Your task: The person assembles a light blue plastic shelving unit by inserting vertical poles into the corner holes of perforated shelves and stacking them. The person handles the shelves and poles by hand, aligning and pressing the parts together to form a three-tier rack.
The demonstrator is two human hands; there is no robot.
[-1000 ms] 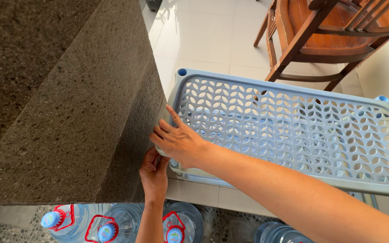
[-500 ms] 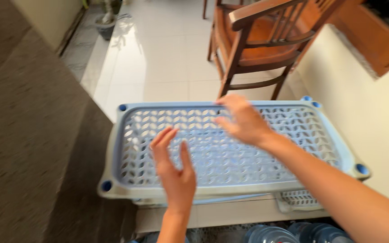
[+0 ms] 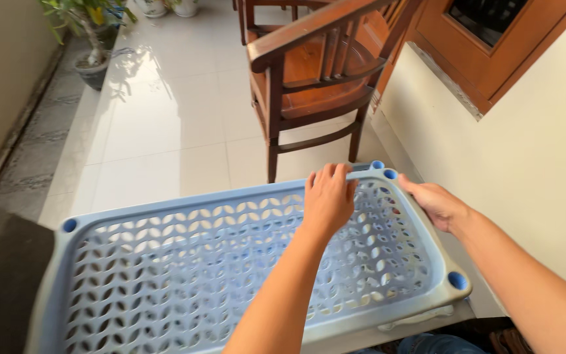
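Observation:
A light blue plastic shelf panel with a leaf-shaped cut-out pattern and round blue corner sockets lies flat below me. My left hand reaches across it from below, palm down, with the fingers curled over the far rim near the right corner. My right hand comes in from the right and grips the panel's right edge just below the far right corner socket. Both hands are close together at that corner.
A wooden armchair stands on the white tiled floor just beyond the panel. A potted plant is at the far left, a cream wall with a wooden frame at the right, a dark stone surface at the lower left.
My view has swung up and away from the stone surface. Both hands moved from the panel's left end and middle to its far right corner and took hold of the rim.

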